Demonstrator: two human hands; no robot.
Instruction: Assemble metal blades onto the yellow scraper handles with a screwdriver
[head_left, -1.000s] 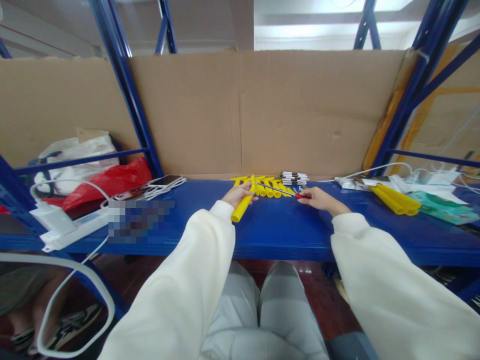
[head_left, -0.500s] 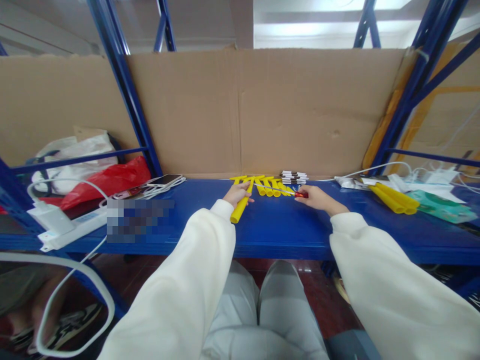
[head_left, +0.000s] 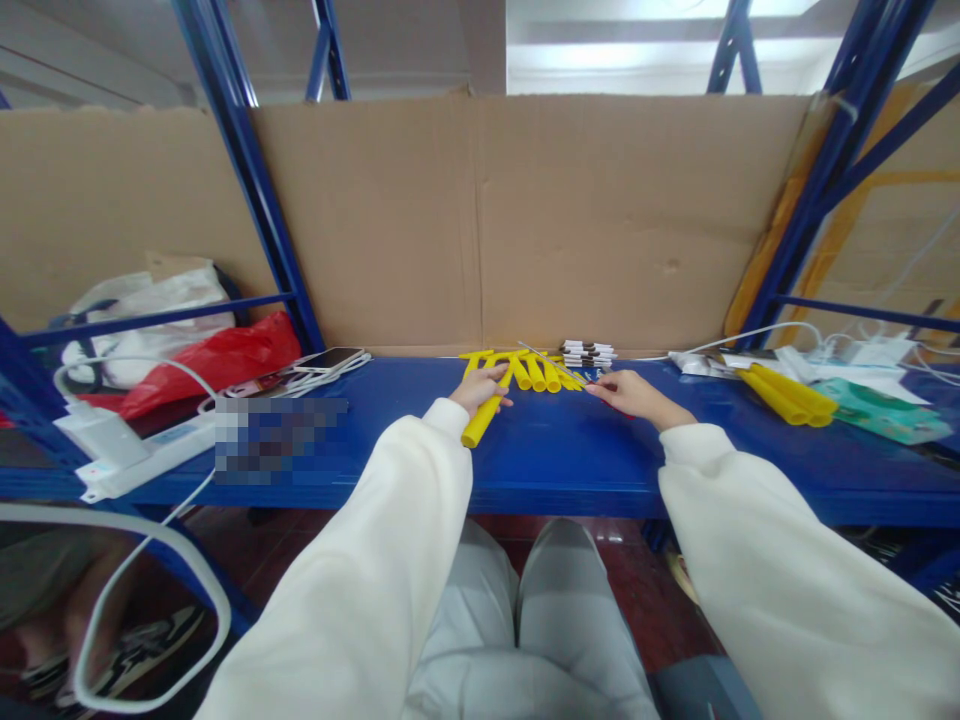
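My left hand point(head_left: 480, 390) is closed around a yellow T-shaped plastic piece point(head_left: 483, 424), whose round tube end points down toward me. In my right hand point(head_left: 628, 392) is a screwdriver point(head_left: 553, 362); its long thin metal shaft slants up and left, and the red handle is mostly covered by my fingers. The shaft passes over several more yellow pieces point(head_left: 537, 376) lying in a row behind my hands. I cannot tell whether the shaft touches them. Beyond my right hand lies a stack of small white-and-black items point(head_left: 589, 354).
A blue shelf top point(head_left: 570, 455) carries everything, with a cardboard sheet point(head_left: 585, 220) behind it. On the right lie two yellow tubes point(head_left: 787, 395) and a green packet point(head_left: 881, 410). A phone point(head_left: 335, 358), cables and a white power strip point(head_left: 161, 450) are on the left.
The screwdriver has tilted: its tip has left the piece in my left hand and now points up toward the back. My right fingers have shifted on the handle. The left hand stays nearly still.
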